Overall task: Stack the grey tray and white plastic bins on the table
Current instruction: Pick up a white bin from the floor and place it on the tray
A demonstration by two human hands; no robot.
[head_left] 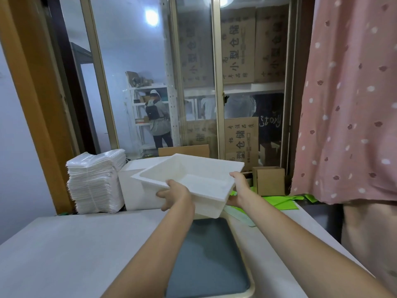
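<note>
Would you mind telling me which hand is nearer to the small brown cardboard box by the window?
Right. The right hand grips the white plastic bin's right rim, just left of the small brown cardboard box; the left hand holds the bin's near-left rim, farther away.

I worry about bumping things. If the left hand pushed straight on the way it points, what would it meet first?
Probably the white box just beyond the left hand, which grips the white bin; depth is unclear.

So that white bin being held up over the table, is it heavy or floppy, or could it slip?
The white bin probably is light: it hangs tilted in the air, the left hand and right hand gripping only its rim. It looks fairly stiff, since its walls hold their shape with no sag. Its smooth plastic could be slippery, so a rim grip seems sensible.
</note>
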